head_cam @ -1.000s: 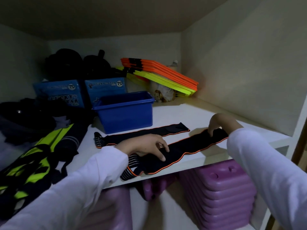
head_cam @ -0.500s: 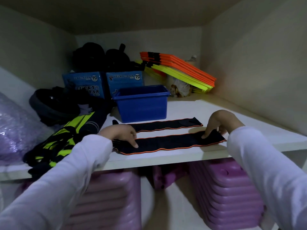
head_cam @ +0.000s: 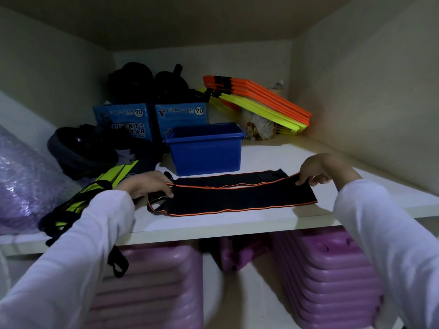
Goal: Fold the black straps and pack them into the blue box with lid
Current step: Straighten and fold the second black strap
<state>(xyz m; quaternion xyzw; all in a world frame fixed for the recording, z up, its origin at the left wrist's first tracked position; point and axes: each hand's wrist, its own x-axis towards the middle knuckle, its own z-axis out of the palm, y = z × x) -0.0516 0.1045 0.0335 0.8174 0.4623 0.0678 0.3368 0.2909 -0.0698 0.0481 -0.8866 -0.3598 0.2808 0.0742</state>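
A black strap with orange edging (head_cam: 237, 198) lies lengthwise near the front of the white shelf (head_cam: 237, 222). My left hand (head_cam: 147, 185) grips its left end, by the metal ring. My right hand (head_cam: 320, 170) pinches its right end and holds that corner slightly raised. A second black strap (head_cam: 228, 180) lies just behind it, mostly hidden by the front one. The open blue box (head_cam: 206, 150) stands behind both straps, with no lid on it; I cannot see inside.
Two blue Lucky Star cartons (head_cam: 152, 121) with black gear on top stand at the back. Orange and yellow flat panels (head_cam: 259, 103) lean at the back right. Yellow-black straps (head_cam: 95, 193) and a dark bag lie left. Purple plastic steps (head_cam: 332, 281) sit below.
The front strap has been pulled straight and parallel to the shelf edge. My left hand moved to its left end, and my right hand now lifts the right end. The camera shifted.
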